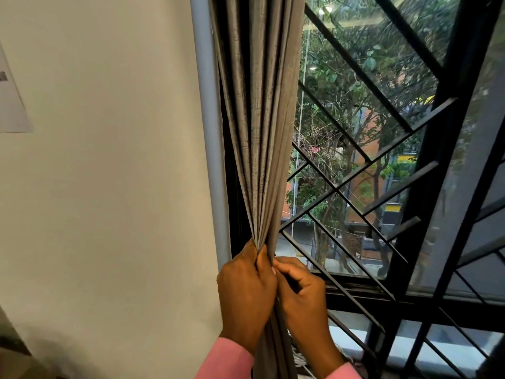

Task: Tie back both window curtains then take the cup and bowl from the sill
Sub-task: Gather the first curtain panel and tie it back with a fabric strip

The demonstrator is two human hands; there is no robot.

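Note:
A grey-brown curtain [259, 119] hangs in tight pleats along the left side of the window, gathered into a narrow bunch low down. My left hand [246, 294] wraps around that bunch from the left. My right hand [303, 299] presses against it from the right, thumb and fingers pinching the folds. Below my hands the curtain falls straight down between my pink sleeves [226, 359]. No cup, bowl or second curtain shows in this view.
A black metal grille [382, 165] with diagonal bars covers the window glass to the right. A pale grey pipe [210, 132] runs vertically along the wall edge. A cream wall [109, 187] fills the left, with a paper sheet [11, 105] on it. A light sill strip [352, 340] shows low down.

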